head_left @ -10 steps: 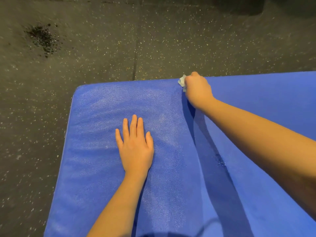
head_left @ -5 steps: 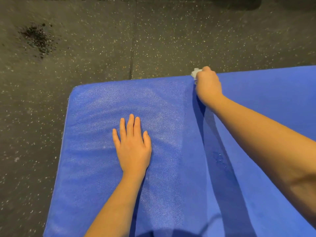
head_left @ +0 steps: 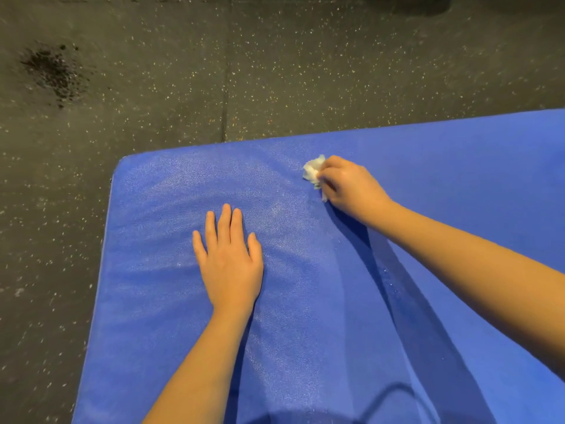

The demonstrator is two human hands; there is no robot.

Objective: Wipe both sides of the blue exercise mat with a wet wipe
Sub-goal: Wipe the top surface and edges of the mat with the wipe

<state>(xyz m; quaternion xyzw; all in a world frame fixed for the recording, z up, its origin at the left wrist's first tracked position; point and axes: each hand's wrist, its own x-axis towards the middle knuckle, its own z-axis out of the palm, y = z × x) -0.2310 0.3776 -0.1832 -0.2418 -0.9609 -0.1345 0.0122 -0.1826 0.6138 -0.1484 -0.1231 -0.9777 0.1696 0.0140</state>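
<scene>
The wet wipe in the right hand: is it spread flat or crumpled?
Crumpled. The wet wipe shows as a white bunched wad with creases, sticking out from the curled fingers of the right hand, against the blue mat.

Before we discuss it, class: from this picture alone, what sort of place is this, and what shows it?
Probably a gym or exercise room: the floor is dark speckled rubber with a seam between tiles, and a padded blue exercise mat lies on it. The right hand holds a wet wipe to it.
</scene>
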